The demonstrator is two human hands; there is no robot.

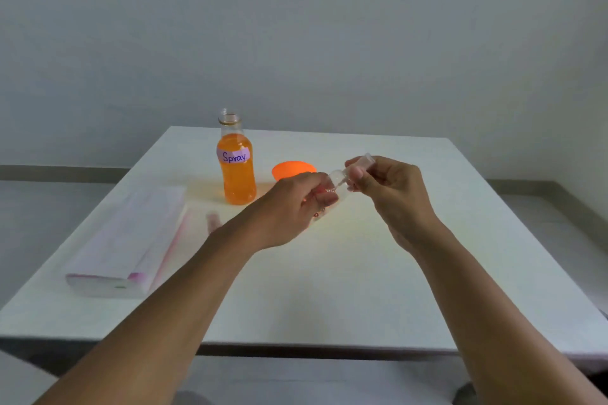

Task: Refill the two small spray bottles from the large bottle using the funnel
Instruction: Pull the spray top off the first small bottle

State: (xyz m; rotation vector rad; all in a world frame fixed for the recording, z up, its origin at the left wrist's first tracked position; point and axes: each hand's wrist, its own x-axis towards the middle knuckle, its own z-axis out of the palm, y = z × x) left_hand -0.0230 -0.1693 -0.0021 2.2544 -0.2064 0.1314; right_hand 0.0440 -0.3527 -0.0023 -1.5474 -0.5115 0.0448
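Above the surface [329,273], the left hand [296,204] grips a small clear spray bottle [337,179] while the right hand [388,187] pinches its sprayer top [365,161]. The large bottle [238,171] stands uncapped and nearly full beside the orange funnel [292,169], so the pouring probably all lies ahead.

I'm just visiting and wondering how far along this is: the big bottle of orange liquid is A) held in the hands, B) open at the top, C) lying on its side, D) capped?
B: the large bottle stands upright on the table with a bare, uncapped neck; the left hand and right hand grip a small spray bottle.
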